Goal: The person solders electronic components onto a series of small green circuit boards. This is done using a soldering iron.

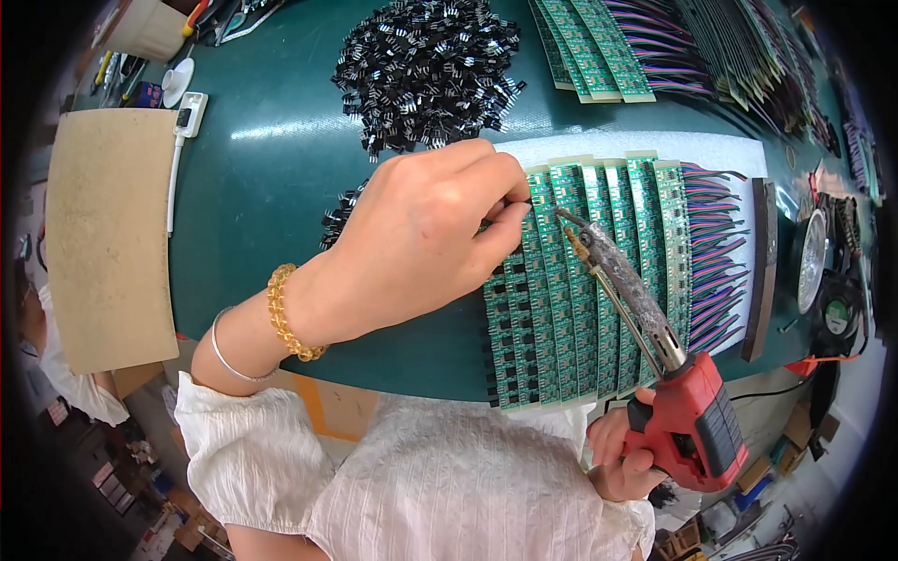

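Observation:
My left hand [435,220] pinches a small black connector, mostly hidden by the fingertips, at the upper left edge of the green circuit boards [571,290]. Below those fingers, a line of black connectors [500,341] runs along the leftmost board. My right hand [622,449] is wrapped round the handle of a red and black soldering gun [697,421]. Its long hot tip reaches up and left over the boards, ending a little right of my left fingertips. Beside the tip runs a thin brass-ended feed tube [599,271]. Whether the tip touches a board, I cannot tell.
A heap of black connectors [421,70] lies at the back, with a smaller one partly behind my left wrist. Wired boards [594,47] are stacked at the far right. A dark bar [760,271] borders the coloured wires [716,252]. Brown board [112,243] lies left.

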### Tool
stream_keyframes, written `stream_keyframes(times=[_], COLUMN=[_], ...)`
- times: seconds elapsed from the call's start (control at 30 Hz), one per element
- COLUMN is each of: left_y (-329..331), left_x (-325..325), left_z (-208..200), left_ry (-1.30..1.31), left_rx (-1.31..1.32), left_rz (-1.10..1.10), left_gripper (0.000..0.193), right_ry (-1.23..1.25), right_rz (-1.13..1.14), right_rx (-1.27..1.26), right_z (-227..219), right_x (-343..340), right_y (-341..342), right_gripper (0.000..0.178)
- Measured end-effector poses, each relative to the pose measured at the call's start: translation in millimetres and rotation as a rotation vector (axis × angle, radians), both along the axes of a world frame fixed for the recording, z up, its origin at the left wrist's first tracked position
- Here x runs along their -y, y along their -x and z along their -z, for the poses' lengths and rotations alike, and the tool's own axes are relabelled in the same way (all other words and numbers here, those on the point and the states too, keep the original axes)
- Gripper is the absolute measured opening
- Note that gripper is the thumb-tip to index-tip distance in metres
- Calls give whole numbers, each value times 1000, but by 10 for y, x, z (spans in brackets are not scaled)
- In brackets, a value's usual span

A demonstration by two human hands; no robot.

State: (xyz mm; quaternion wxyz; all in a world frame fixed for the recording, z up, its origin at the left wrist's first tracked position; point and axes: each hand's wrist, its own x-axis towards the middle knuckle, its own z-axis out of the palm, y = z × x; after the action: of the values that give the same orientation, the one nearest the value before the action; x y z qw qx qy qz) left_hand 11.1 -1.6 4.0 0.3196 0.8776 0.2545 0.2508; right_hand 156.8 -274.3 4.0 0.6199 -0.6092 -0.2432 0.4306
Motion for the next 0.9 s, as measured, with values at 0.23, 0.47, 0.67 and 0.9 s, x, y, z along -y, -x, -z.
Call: stream_keyframes(times=[0.23,0.47,0.67,0.9], left_y=[-1,8,-13,-10], left_x=[7,15,21,27], left_z=[-11,-16,-20,-23], left_ry=[13,23,23,15], left_rx=[-10,2,-3,0], left_rz=[-9,-20,-11,-23], left_gripper=[9,8,8,9], right_ry=[10,-14,-82,-108], right_rz=[-54,-403,-379,-403], right_rx=[-54,-47,-14,-10], right_z=[105,71,120,149], right_x=[155,50,96,85], right_y=[-65,-270,-284,-280], right_gripper=[86,85,83,84])
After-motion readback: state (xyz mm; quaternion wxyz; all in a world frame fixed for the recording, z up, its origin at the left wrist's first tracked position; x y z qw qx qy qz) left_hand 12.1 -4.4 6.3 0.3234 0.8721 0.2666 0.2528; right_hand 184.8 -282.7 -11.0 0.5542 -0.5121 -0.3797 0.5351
